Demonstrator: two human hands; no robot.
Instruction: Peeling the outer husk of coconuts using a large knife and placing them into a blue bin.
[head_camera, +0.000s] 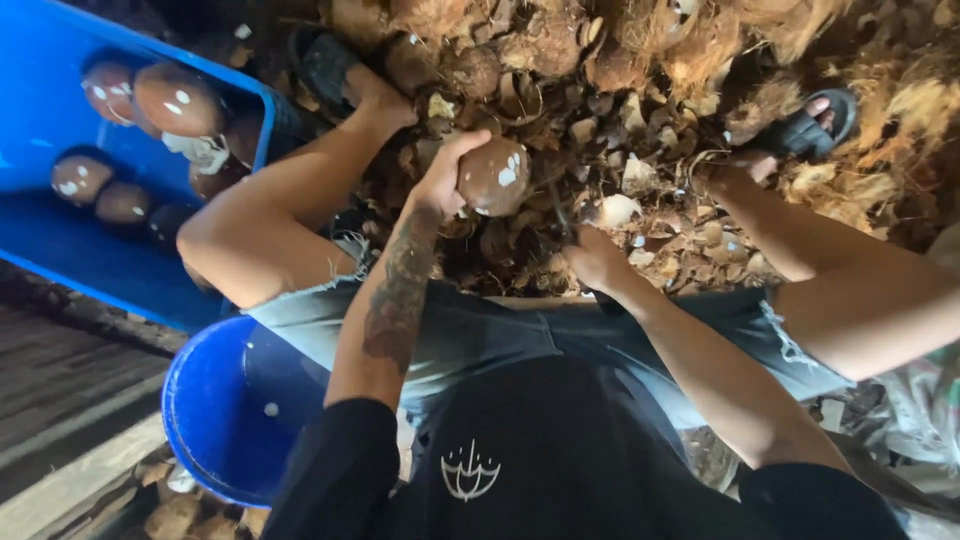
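My left hand (445, 175) grips a brown, partly peeled coconut (495, 177) with white patches, held over a heap of husk scraps between my knees. A little to the right and lower, my right hand (597, 260) is closed around a dark blade or tool handle (562, 220) that points up toward the coconut. The tool is mostly hidden by the hand and the dark scraps. Both forearms reach forward from black sleeves.
A blue tub (60, 250) at the left holds several peeled coconuts (175, 98). A round blue bucket (215, 420) stands by my left thigh. Coconut husks and shell pieces (640, 90) cover the ground ahead; my sandalled feet (810, 125) rest in them.
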